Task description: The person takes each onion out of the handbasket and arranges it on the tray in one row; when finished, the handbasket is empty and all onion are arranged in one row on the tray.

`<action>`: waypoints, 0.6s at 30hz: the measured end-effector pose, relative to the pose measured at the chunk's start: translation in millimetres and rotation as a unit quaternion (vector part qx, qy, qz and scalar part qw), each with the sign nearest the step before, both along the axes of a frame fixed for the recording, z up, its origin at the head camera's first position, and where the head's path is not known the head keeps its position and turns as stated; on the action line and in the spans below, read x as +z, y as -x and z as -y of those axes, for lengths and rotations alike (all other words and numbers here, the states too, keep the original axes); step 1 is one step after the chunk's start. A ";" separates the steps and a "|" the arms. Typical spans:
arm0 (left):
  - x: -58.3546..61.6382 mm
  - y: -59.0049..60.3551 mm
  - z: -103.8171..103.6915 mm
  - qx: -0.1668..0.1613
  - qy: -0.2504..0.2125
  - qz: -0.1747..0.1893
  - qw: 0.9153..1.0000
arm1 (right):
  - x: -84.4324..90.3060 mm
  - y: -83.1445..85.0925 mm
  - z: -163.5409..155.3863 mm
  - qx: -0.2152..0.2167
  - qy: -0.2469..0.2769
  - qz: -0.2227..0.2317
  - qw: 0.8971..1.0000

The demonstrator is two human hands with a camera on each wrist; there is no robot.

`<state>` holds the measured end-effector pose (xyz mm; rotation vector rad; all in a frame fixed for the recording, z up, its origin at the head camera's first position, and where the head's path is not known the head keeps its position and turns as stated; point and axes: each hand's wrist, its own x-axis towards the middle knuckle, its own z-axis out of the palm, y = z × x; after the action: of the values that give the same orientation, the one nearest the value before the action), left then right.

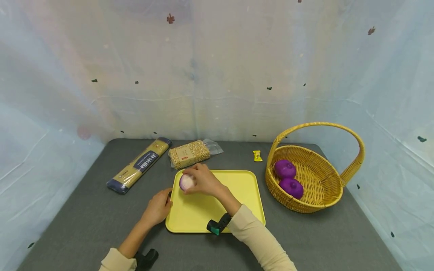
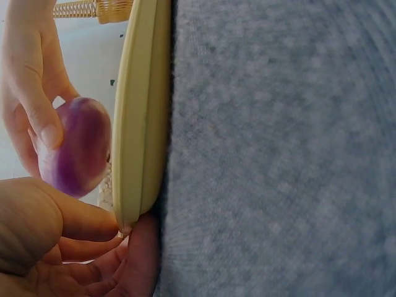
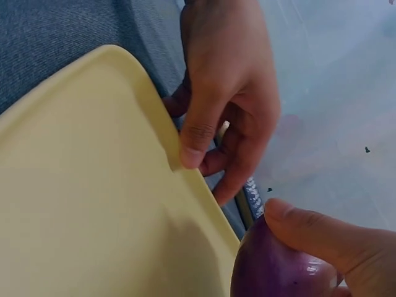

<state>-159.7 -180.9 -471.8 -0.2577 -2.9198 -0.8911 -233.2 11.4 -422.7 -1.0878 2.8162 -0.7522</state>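
Observation:
My right hand [image 1: 203, 180] holds a purple onion [image 1: 186, 182] over the far left part of a yellow tray [image 1: 230, 203]. A pale whitish face of the onion shows in the head view, while both wrist views show its glossy purple side. Thumb and fingers grip it from the side, and its shadow falls on the tray in the right wrist view. On the tray's left rim, my left hand [image 1: 157, 207] pinches the edge, thumb on top and fingers beneath, as the left wrist view [image 2: 80, 241] shows the hand close up.
Right of the tray stands a wicker basket [image 1: 318, 188] with a tall handle, holding two purple onions [image 1: 288, 177]. Behind lie a spaghetti pack [image 1: 140, 165], a bag of yellow grains [image 1: 190, 153] and a small yellow wrapped sweet [image 1: 257, 156]. A grey cloth [image 1: 84, 222] covers the table.

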 end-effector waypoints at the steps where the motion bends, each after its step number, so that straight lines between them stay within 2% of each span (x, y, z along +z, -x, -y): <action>1: -0.2 -0.1 0.2 0.000 0.001 -0.001 1.000 | -1.3 0.0 1.7 0.000 -0.003 -0.001 1.000; 18: -3.2 0.3 0.8 -0.003 0.000 -0.015 1.000 | -11.5 -2.3 15.1 -0.024 -0.045 0.024 0.998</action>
<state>-160.0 -181.7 -475.1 -0.2764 -2.8927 -0.8789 -230.9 -3.7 -434.1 -0.9801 2.8149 -0.6381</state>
